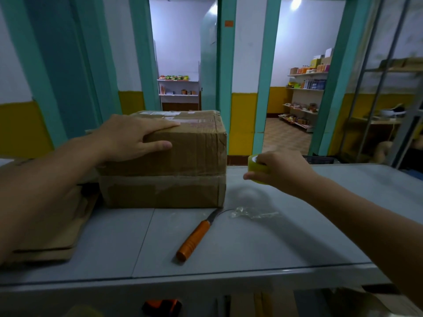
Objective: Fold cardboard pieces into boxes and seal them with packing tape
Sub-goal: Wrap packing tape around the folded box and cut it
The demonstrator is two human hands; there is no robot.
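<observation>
A closed brown cardboard box (183, 170) stands on the grey table (251, 248), with a band of clear tape across its front face. My left hand (132, 136) rests on the box's near top edge, fingers straight on the lid and thumb on the front face. My right hand (281, 170) grips a yellowish roll of packing tape (254, 163) just above the table, to the right of the box. Part of the roll is hidden by my fingers.
A knife with an orange handle (194, 239) lies on the table in front of the box, beside a crumpled scrap of clear tape (251, 213). Flat cardboard pieces (57, 236) lie at the left under my forearm. Metal shelving (389, 99) stands at the far right.
</observation>
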